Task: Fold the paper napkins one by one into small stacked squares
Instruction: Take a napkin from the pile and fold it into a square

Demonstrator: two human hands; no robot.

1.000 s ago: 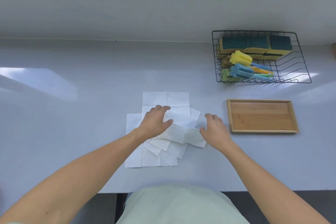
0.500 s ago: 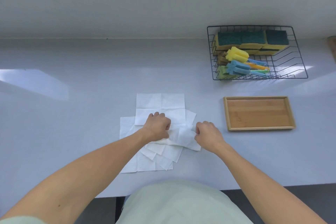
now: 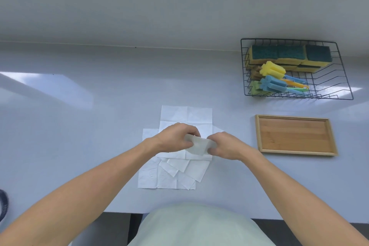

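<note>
Pale grey countertop (image 3: 79, 126) fills most of the frame, backed by a plain wall. Just below centre, a loose pile of unfolded white napkins (image 3: 175, 173) lies spread flat, sheets overlapping at odd angles. Above that pile both hands meet: the left hand (image 3: 175, 140) and the right hand (image 3: 225, 146) each pinch one end of a folded napkin (image 3: 198, 146), held between them as a small creased rectangle, fingers closed on it. At centre right, well apart from the pile, sits a shallow wooden tray (image 3: 295, 152). In the upper right stands a black wire basket (image 3: 339, 94) holding green-topped yellow sponges (image 3: 279, 54) and coloured foam brushes (image 3: 273, 78).
</note>
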